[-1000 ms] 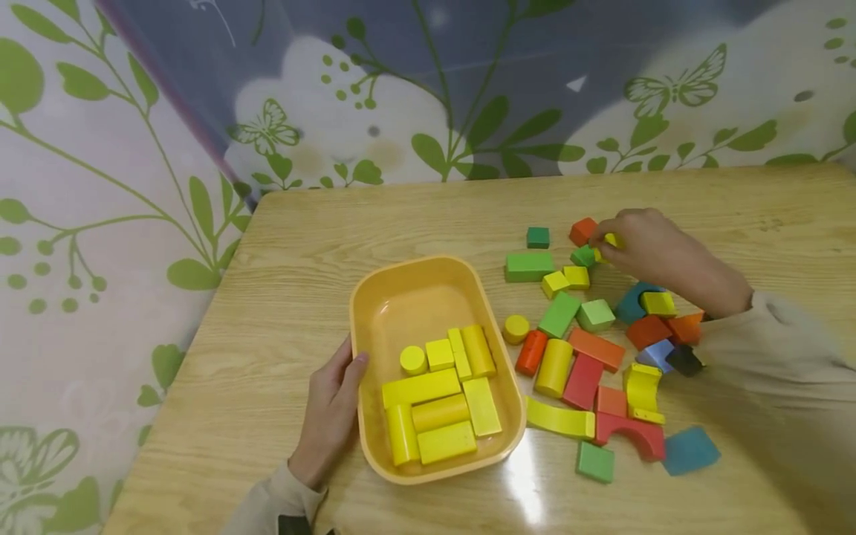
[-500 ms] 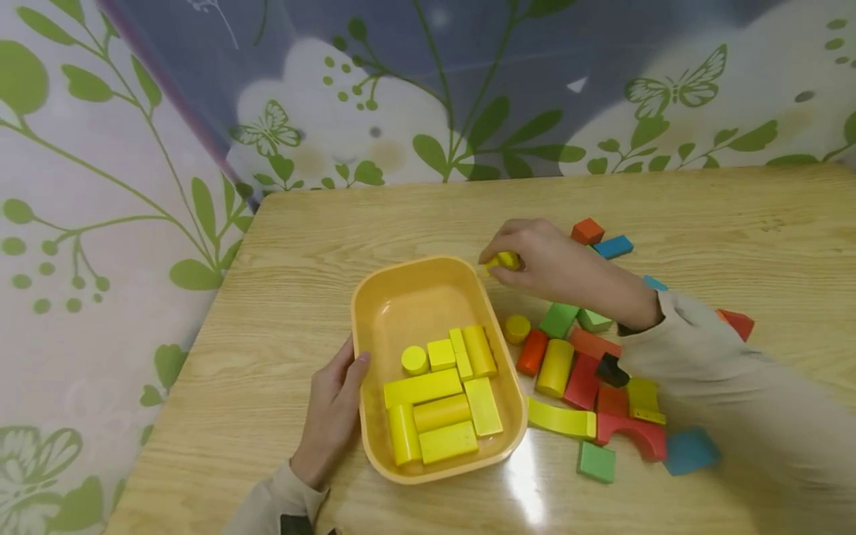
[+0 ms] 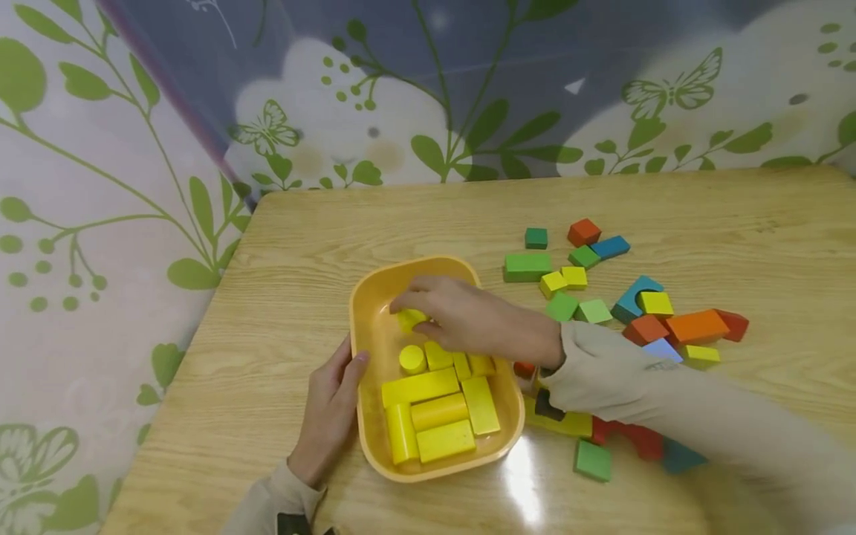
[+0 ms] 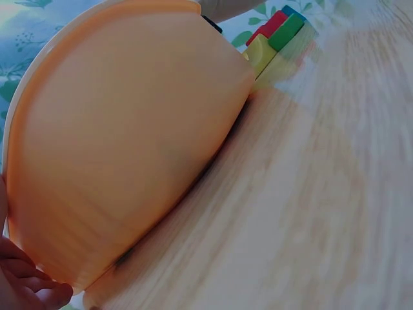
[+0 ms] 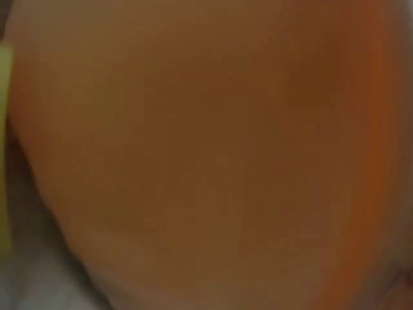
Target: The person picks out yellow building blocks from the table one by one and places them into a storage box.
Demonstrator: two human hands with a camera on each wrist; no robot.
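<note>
A yellow-orange plastic tray (image 3: 377, 464) rests on the table, with several yellow blocks (image 3: 423, 388) packed in its near half. My left hand (image 3: 329, 407) grips the tray's left edge, thumb over the rim; in the left wrist view its fingers (image 4: 32, 284) lie against the outer wall. Inside the tray's far half, my right hand (image 3: 461, 316) pinches a small yellow block (image 3: 411, 319) between thumb and fingers. Its exact shape is partly hidden by the fingers. The right wrist view is blurred and mostly filled by the orange tray wall (image 5: 206, 155).
Right of the tray lie loose blocks: a green block (image 3: 527, 267), two small yellow cubes (image 3: 553, 284), a blue arch (image 3: 635, 299), an orange block (image 3: 697, 327) and several others. The right sleeve (image 3: 642, 379) covers part of the pile. A patterned wall (image 3: 374, 148) stands behind the wooden table (image 3: 267, 297).
My right hand has carried the small yellow block leftward from the far part of the pile, over the rim and into the tray. The left hand has stayed on the tray's edge.
</note>
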